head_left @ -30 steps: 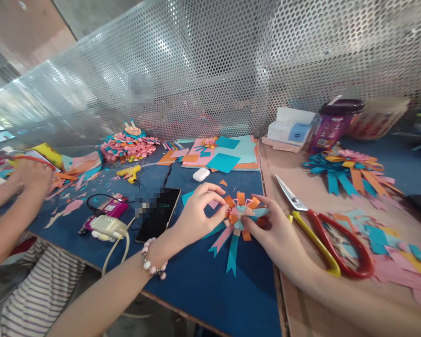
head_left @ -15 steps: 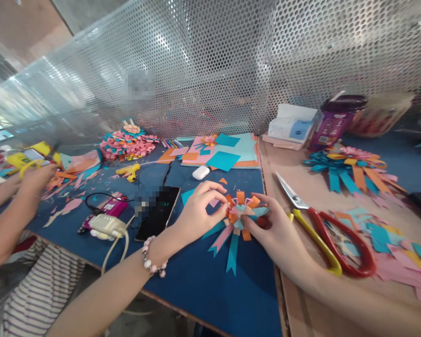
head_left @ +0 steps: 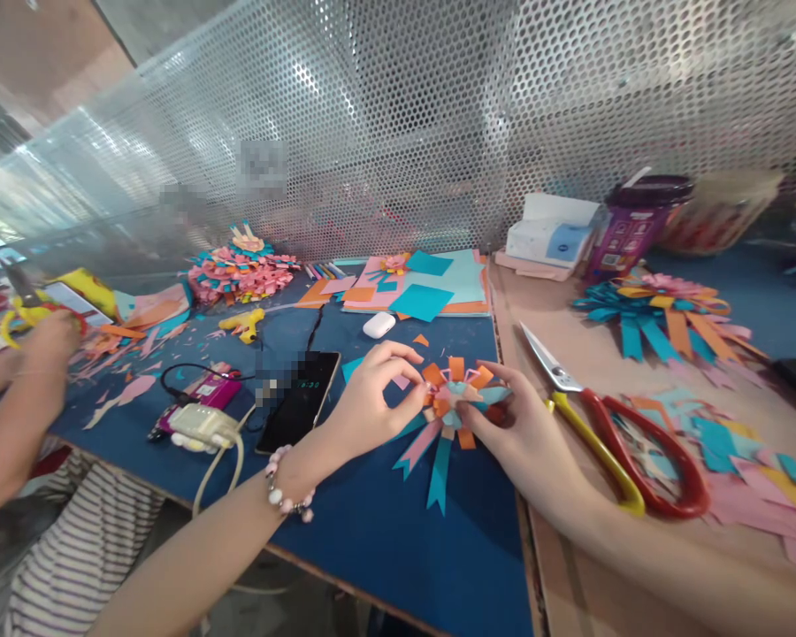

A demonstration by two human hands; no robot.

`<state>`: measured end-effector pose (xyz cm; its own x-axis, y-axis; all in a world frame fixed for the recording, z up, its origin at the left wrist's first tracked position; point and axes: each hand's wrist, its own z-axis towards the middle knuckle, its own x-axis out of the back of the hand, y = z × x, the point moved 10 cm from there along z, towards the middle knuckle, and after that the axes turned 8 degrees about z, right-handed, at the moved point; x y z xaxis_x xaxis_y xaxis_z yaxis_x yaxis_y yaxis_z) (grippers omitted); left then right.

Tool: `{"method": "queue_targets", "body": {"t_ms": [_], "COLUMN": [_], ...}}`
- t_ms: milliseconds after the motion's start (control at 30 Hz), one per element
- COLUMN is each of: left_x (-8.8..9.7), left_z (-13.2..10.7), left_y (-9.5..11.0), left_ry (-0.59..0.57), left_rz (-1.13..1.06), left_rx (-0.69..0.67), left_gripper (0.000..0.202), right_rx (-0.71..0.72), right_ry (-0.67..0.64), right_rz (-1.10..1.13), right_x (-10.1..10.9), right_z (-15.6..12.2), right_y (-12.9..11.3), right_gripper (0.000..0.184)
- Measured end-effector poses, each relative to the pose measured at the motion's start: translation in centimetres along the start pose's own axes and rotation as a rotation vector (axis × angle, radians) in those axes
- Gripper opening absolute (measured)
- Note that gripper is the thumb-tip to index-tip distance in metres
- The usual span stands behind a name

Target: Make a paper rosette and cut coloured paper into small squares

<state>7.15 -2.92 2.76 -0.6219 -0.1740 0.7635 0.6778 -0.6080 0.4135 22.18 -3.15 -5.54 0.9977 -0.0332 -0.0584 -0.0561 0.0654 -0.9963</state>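
A paper flower (head_left: 454,402) with orange petals, a pale blue-green middle and blue and pink ribbon tails is held between both hands just over the blue table. My right hand (head_left: 524,429) grips it from the right, thumb pressed near the middle and fingers behind the petals. From the left, my left hand (head_left: 381,389) pinches an orange petal edge between thumb and fingertips. Large scissors (head_left: 597,425) with red and yellow handles lie to the right of my right hand. Left of my left hand rests a black phone (head_left: 300,402).
A white earbud case (head_left: 379,325), a stack of coloured paper (head_left: 464,292) and a yellow glue gun (head_left: 244,325) lie further back. At right are a finished-looking blue-orange flower (head_left: 663,314), paper scraps (head_left: 756,495) and a purple cup (head_left: 637,232). A co-worker's hand (head_left: 49,345) holds scissors at left.
My left hand has shifted very slightly left, while the flower stays nearly in place in my right hand. The co-worker's hand has moved left, its scissors now pointing upward.
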Motion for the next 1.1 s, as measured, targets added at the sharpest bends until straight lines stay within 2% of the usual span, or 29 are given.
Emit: {"method": "queue_targets", "body": {"t_ms": [267, 367, 500, 600, 700, 767, 967, 1100], "left_x": [0.2, -0.1, -1.6, -3.5, -5.3, -5.8, -5.3, -5.2], "left_z": [0.1, 0.0, -0.5, -1.1, -1.7, -1.9, -1.6, -1.5], "left_y": [0.2, -0.4, -2.2, -2.6, -2.0, -1.8, -3.2, -3.6], "left_ry": [0.005, -0.014, -0.104, -0.223, -0.371, -0.405, -0.276, -0.252], "left_rz": [-0.008, -0.084, -0.320, -0.596, -0.788, -0.795, -0.655, -0.685], "left_rx": [0.011, 0.080, 0.287, 0.404, 0.454, 0.449, 0.437, 0.468], "left_gripper": [0.004, 0.009, 0.018, 0.027, 0.039, 0.046, 0.043, 0.046], "right_rx": [0.000, -0.008, -0.010, -0.003, 0.002, -0.002, -0.001, 0.000], "right_ry": [-0.004, -0.010, -0.010, -0.012, -0.016, -0.021, -0.051, -0.058], "right_rz": [0.004, -0.006, -0.017, -0.009, 0.023, 0.044, 0.177, 0.211], "right_x": [0.0, 0.0, 0.0, 0.0, -0.1, -0.2, -0.7, -0.6], "right_z": [0.0, 0.0, -0.2, -0.5, -0.5, -0.6, -0.5, -0.4], "right_y": [0.1, 0.1, -0.2, -0.6, -0.9, -0.8, -0.7, -0.9], "right_gripper": [0.051, 0.051, 0.052, 0.057, 0.061, 0.063, 0.072, 0.066]}}
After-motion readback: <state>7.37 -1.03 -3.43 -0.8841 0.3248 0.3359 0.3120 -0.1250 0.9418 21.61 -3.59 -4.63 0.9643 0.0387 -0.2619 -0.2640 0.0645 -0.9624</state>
